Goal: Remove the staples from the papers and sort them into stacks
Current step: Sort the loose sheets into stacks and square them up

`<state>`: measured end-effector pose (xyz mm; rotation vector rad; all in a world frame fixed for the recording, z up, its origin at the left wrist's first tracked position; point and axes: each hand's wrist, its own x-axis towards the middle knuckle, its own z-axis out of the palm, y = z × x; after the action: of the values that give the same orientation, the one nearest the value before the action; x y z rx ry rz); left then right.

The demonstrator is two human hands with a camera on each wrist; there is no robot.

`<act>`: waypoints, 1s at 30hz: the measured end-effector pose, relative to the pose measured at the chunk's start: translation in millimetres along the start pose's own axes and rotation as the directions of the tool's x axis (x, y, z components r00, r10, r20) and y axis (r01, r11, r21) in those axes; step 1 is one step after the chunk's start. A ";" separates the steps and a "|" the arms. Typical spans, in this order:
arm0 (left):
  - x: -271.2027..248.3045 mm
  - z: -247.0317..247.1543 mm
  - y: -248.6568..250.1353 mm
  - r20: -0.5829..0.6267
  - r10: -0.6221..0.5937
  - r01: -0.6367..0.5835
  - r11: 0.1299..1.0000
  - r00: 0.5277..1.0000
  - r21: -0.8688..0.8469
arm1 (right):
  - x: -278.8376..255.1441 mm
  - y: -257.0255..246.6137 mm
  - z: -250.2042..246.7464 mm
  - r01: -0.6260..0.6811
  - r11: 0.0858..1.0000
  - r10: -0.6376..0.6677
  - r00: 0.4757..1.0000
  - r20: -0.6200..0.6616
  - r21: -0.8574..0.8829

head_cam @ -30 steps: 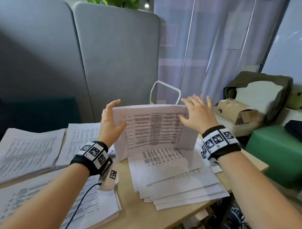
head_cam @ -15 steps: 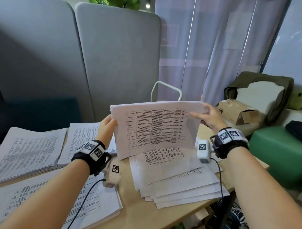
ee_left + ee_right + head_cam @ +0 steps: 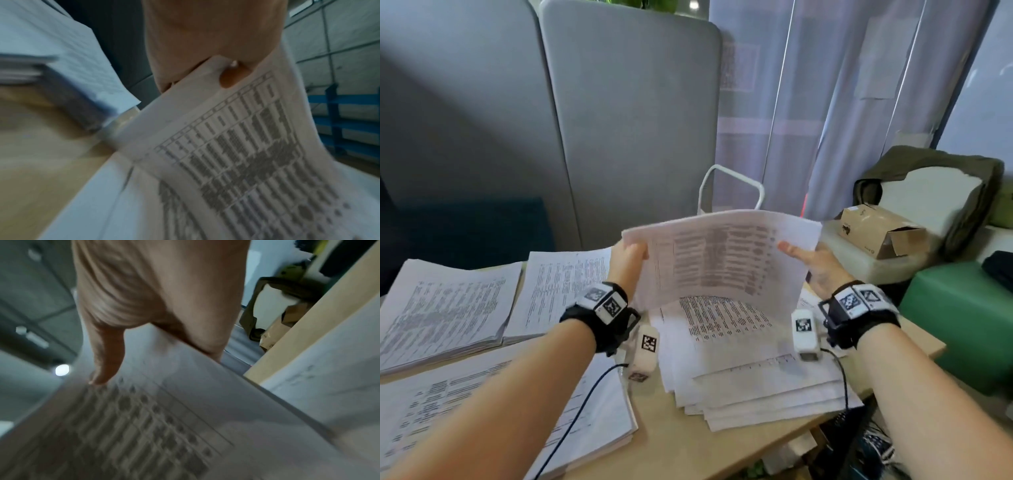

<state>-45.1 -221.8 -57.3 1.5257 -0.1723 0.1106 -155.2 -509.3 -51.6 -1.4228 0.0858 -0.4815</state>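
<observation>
Both hands hold up a bundle of printed sheets (image 3: 719,257) with a table on its face, above the desk. My left hand (image 3: 628,255) pinches its left edge, thumb on the front, as the left wrist view shows on the sheets (image 3: 236,146). My right hand (image 3: 813,263) grips the right edge with the thumb lying on the printed side and the fingers behind the sheets (image 3: 164,418). Under the bundle lies a fanned pile of loose pages (image 3: 750,370). No staple can be made out in the blur.
Thick paper stacks lie at the far left (image 3: 445,308), behind the left hand (image 3: 561,291) and at the near left (image 3: 500,411) on the wooden desk (image 3: 674,445). A cardboard box (image 3: 876,229) and a green seat (image 3: 962,322) stand right. Grey partitions rise behind.
The bundle came down and tilted toward me. My right hand went from lying flat on its top to gripping the right edge; my left hand slid to pinch the left edge.
</observation>
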 end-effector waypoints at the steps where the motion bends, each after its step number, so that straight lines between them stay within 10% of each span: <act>1: -2.3 0.7 -12.3 0.007 -0.078 0.078 0.996 0.997 0.031 | -3.1 9.9 -1.0 -0.041 0.998 0.042 0.999 0.022 -0.039; 10: -0.6 9.4 -3.9 -0.155 0.008 -0.023 0.995 0.988 -0.098 | -2.5 -4.6 3.8 0.049 0.994 -0.063 0.986 -0.156 -0.093; 15: -18.7 11.0 -46.0 -0.054 -0.301 0.302 0.953 0.952 0.022 | -20.3 39.6 -12.3 -0.168 0.975 0.171 0.985 0.005 -0.147; 24: -13.2 -29.0 12.8 -0.162 0.029 -0.013 0.995 0.986 0.099 | -25.0 -29.6 32.7 -0.083 0.965 0.068 0.995 -0.068 -0.248; 30: -42.9 -143.7 23.0 -0.331 -0.021 0.045 0.997 0.943 0.064 | -24.8 -18.2 121.6 -0.222 0.968 0.224 0.975 0.003 -0.121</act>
<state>-85.2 -75.8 -47.7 1.5558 0.1268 0.3471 -141.2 -388.6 -20.0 -1.5136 0.2619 -0.2820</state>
